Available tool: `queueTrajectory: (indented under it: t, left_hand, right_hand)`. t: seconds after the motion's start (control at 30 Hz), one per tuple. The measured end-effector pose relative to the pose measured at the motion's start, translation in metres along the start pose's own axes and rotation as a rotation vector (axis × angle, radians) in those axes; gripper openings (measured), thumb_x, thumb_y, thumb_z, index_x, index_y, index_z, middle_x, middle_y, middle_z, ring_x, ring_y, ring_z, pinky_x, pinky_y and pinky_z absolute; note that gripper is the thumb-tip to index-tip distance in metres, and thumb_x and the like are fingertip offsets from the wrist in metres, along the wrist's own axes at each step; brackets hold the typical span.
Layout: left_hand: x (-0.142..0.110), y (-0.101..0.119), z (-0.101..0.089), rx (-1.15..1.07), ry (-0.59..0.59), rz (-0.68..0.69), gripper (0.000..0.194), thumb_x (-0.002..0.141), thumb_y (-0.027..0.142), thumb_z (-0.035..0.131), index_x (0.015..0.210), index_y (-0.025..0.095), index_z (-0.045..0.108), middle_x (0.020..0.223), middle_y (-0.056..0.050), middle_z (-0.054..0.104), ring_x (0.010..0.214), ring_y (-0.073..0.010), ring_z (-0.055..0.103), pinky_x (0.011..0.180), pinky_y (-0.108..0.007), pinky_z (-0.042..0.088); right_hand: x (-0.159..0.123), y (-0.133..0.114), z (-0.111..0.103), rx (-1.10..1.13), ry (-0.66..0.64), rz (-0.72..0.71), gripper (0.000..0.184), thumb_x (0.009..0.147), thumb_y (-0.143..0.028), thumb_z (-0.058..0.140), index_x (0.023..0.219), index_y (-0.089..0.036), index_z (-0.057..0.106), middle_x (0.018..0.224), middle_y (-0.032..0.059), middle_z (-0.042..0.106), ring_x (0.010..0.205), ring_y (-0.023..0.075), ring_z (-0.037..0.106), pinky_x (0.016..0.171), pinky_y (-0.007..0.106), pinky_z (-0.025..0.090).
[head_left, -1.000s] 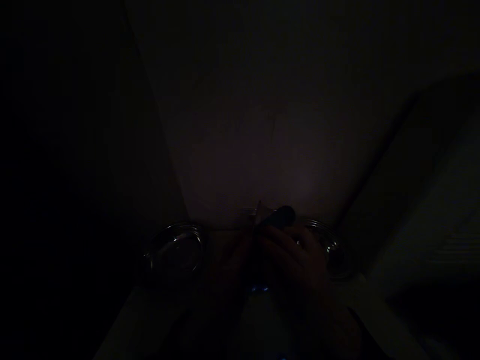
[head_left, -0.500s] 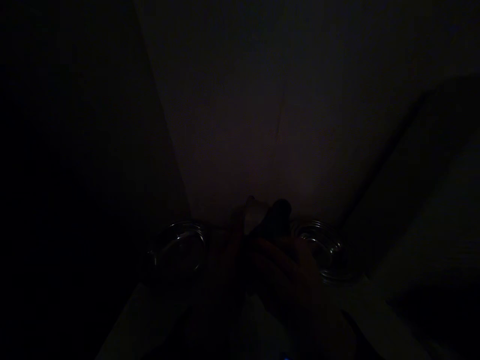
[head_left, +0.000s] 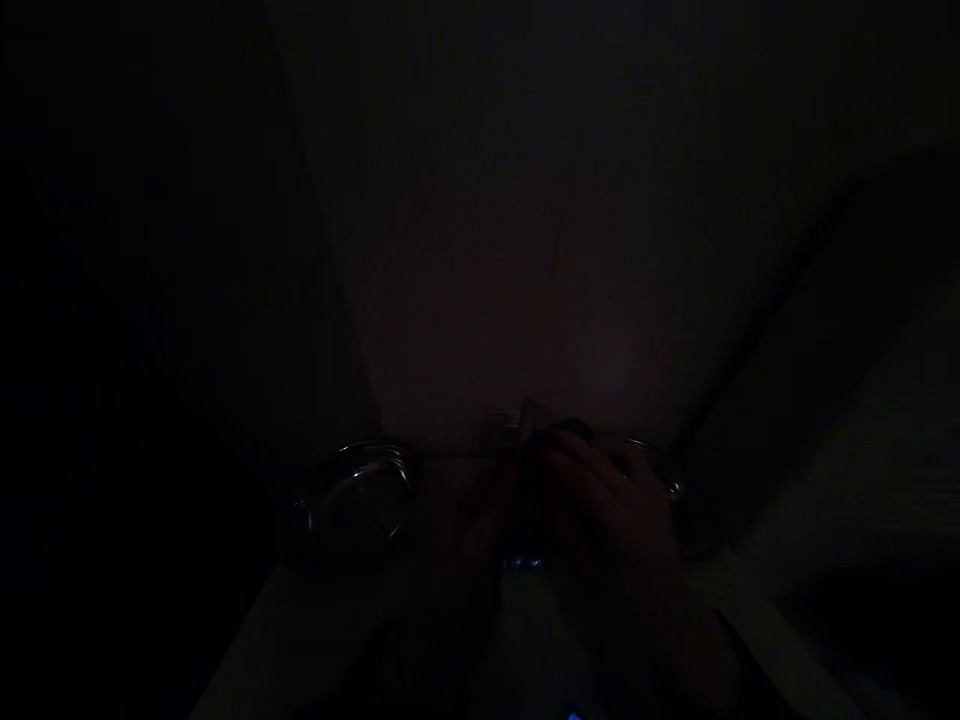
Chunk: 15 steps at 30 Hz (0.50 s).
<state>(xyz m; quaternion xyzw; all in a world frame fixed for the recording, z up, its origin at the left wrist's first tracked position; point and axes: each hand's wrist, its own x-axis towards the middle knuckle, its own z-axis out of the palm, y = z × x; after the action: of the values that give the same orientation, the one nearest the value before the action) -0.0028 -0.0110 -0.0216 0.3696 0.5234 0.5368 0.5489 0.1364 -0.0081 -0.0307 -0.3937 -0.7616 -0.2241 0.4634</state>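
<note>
Right hand (head_left: 611,505): is wrapping a narrow grip around the dark cylindrical object (head_left: 562,430), covering more of it than a moment ago | left hand (head_left: 457,530): is lying in shadow, grip unreadable | object: is sitting between the left glass dish (head_left: 352,505) and the right glass dish (head_left: 671,490)

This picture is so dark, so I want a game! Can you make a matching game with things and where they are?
Things:
1. Right hand
2. Dark object
3. Left glass dish
4. Right glass dish

Places:
A. Sticking up above the fingers
B. Left of the hands, with nothing in front
C. Partly behind a hand
D. Wrapped around something

Right pairs: 1-D, 2-A, 3-B, 4-C
</note>
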Motion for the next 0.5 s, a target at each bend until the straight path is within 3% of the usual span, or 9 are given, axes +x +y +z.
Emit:
queueTrajectory:
  t: [0.3, 0.4, 0.5]
  left_hand:
    - [0.011, 0.013, -0.004, -0.079, -0.01, -0.017, 0.031, 0.071, 0.045, 0.073, 0.09, 0.022, 0.073, 0.088, -0.006, 0.074, 0.095, -0.0239, 0.067, 0.076, -0.031, 0.053]
    - [0.011, 0.012, -0.006, -0.059, 0.063, -0.031, 0.025, 0.068, 0.044, 0.075, 0.083, 0.024, 0.072, 0.093, -0.004, 0.074, 0.103, -0.0234, 0.065, 0.081, -0.029, 0.052]
    - [0.007, 0.004, -0.005, -0.065, 0.029, -0.027, 0.025, 0.066, 0.046, 0.077, 0.078, 0.024, 0.071, 0.087, -0.005, 0.074, 0.105, -0.0257, 0.064, 0.084, -0.031, 0.051]
  right_hand:
    - [-0.012, -0.013, 0.006, 0.06, 0.013, -0.111, 0.019, 0.086, -0.015, 0.06, 0.104, -0.018, 0.067, 0.109, 0.0069, 0.072, 0.092, 0.0231, 0.056, 0.073, 0.039, 0.05]
    - [-0.012, -0.011, 0.006, 0.05, -0.016, -0.074, 0.023, 0.088, -0.014, 0.057, 0.109, -0.018, 0.065, 0.113, 0.0072, 0.071, 0.093, 0.0232, 0.055, 0.074, 0.039, 0.05]
    - [-0.007, -0.007, 0.004, 0.024, -0.013, -0.02, 0.026, 0.09, -0.014, 0.054, 0.113, -0.017, 0.064, 0.113, 0.0086, 0.07, 0.089, 0.0222, 0.055, 0.073, 0.038, 0.05]
